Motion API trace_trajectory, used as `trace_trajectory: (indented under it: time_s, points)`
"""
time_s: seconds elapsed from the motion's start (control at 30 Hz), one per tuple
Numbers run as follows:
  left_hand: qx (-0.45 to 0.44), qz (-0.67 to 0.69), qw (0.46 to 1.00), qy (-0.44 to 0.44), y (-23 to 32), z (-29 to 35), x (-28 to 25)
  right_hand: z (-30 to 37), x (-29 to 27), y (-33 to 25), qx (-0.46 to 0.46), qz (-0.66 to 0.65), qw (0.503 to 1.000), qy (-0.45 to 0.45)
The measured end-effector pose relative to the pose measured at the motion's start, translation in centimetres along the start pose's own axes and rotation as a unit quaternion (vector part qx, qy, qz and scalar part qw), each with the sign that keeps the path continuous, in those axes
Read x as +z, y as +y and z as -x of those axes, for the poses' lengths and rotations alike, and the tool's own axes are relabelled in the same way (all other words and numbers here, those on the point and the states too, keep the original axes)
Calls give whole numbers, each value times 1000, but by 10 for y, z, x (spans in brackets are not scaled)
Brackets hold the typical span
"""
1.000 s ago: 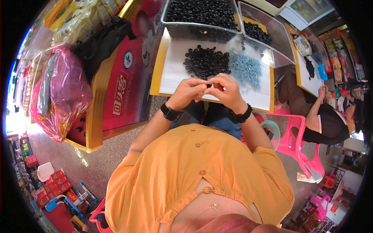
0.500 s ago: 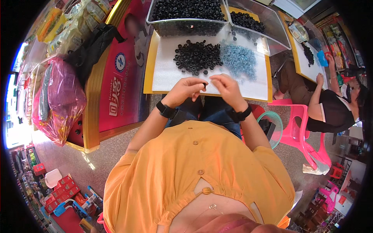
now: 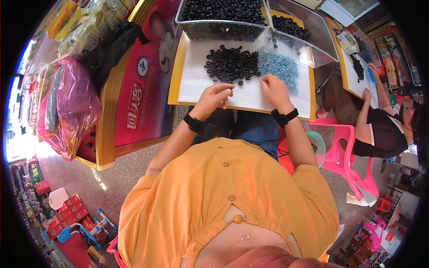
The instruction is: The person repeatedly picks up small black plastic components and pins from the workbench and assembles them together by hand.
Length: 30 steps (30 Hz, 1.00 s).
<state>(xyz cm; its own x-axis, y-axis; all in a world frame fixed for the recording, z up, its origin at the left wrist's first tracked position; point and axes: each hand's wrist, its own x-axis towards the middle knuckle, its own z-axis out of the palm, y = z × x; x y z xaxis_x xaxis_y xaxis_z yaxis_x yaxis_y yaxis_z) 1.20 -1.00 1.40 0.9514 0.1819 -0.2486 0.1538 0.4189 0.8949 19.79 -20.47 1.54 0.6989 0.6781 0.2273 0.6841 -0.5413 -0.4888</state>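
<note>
A person in a mustard-yellow buttoned top (image 3: 229, 187) is sitting at a white-topped table with yellow edges (image 3: 190, 85), working over small parts with both hands. The left hand (image 3: 216, 97) is hovering above the table's near edge, its thumb and forefinger pinching a small black ring (image 3: 232, 89) that is mostly hiding between the fingertips. The other left fingers are curling beneath. The right hand (image 3: 275, 90) is reaching farther over the white surface, its thumb and forefinger coming close together at the near edge of a heap of pale blue pieces (image 3: 280, 67); whether those fingertips are gripping a piece, one cannot tell. The two hands are staying apart from each other, each wrist wearing a black band.

Beyond the left fingertips, a pile of black rings (image 3: 230, 63) is spreading across the white top, touching the blue heap on its right. One loose black ring (image 3: 240, 83) is lying just in front of the pile, between the two hands and nearer the left fingertips. Behind the piles, a clear bin (image 3: 223, 32) is holding many more black rings, and a second clear bin (image 3: 324, 52) is standing beside it. At right, a co-worker in black (image 3: 382, 134) is bending over another table.
</note>
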Motion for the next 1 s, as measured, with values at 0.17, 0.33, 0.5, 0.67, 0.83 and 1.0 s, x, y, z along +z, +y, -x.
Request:
trace_trajectory:
  time_s: [0.17, 0.33, 0.5, 0.67, 0.83, 1.0]
  points:
    - [-5, -5, 1000, 12, -3, 1, 0, 5, -12, -10, 37, -100, 994, 7]
    - [-21, 0, 1000, 6, 8, -4, 18, 17, -9, -23, 83, -280, 956, -5]
    - [19, -86, 996, -11, 11, -21, 34, 27, -18, -45, 126, -428, 892, -77]
    - [41, -118, 992, -12, 12, -27, 40, 30, -12, -54, 69, -410, 909, -20]
    - [79, -90, 992, 23, 8, -27, 44, 28, -14, -54, 95, -479, 872, -27]
    - [128, -112, 984, 59, 2, -31, 47, 28, -4, -56, 221, -532, 811, -104]
